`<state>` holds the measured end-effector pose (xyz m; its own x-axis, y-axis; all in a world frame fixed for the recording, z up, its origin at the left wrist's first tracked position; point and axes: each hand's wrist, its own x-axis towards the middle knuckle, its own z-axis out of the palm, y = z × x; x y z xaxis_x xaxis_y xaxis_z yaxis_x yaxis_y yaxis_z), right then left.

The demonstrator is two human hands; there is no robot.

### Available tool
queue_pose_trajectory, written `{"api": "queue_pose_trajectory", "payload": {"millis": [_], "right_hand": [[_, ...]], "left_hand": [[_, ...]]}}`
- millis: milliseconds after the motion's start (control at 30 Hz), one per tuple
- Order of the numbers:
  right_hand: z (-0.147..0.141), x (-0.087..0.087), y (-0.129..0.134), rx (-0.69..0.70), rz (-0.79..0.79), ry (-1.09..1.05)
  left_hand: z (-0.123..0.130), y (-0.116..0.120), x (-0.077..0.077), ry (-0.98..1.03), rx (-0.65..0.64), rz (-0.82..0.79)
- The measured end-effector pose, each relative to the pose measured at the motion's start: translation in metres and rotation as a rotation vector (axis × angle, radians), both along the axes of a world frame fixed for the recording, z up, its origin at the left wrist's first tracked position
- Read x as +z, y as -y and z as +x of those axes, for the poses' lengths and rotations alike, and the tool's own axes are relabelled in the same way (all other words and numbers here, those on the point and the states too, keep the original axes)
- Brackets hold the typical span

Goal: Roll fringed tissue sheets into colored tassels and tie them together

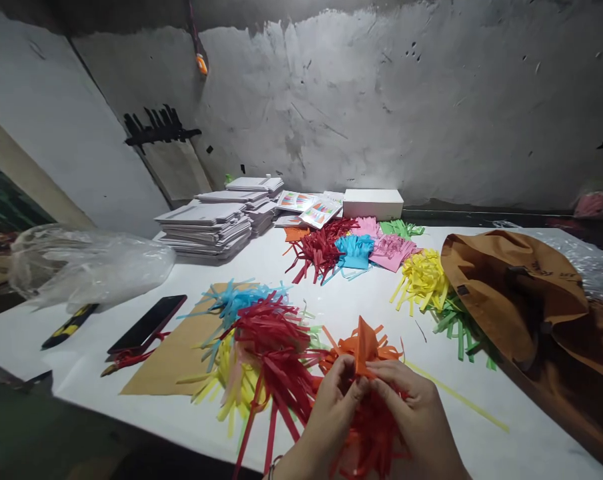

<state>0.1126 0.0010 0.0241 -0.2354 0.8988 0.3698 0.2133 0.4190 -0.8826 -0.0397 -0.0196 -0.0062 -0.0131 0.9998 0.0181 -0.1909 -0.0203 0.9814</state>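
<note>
Near the table's front edge, my left hand (337, 395) and my right hand (405, 393) pinch an orange paper fringe (365, 343) between thumbs and fingers. Its flat upper part stands up in a folded point, and cut strips spread behind and below. My wrists and fingers hide some of the strips beneath. Just left of my left hand lies a heap of fringed paper: red fringe (276, 333) on top, blue fringe (231, 303) behind it and yellow fringe (239, 387) below. A brown paper sheet (166, 357) lies partly under this heap.
Stacked white boxes (201, 230) and a white box (373, 203) stand along the wall. More fringes, including a yellow one (425, 277), lie mid-table. A brown bag (521, 293) covers the right side. At left are a phone (149, 323), a cutter (70, 327) and a plastic bag (96, 263).
</note>
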Motion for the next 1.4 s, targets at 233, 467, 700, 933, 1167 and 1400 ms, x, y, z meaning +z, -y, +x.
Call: {"api": "queue_pose_trajectory", "payload": {"millis": [233,467,700,933,1167,1400], "right_hand": [[0.007,0.009,-0.009,-0.033,0.334,0.245],[0.002,0.008,-0.001,-0.121,0.761,0.540],[-0.006,-0.012,0.012,-0.163,0.619,0.518],[0.000,-0.020,0.007,-0.201,0.254,0.232],[0.007,0.000,0.003,0.027,-0.072,0.072],[0.014,0.003,-0.002,-0.075,0.416,0.275]], "left_hand": [[-0.014,-0.002,0.014,-0.551,-0.048,0.191],[-0.009,-0.002,0.019,-0.499,-0.039,0.148],[-0.005,0.002,0.015,-0.474,-0.064,0.120],[-0.006,0.005,0.015,-0.475,-0.094,0.132],[-0.008,0.001,0.014,-0.567,-0.008,0.119],[-0.006,-0.004,0.021,-0.608,-0.030,0.163]]}}
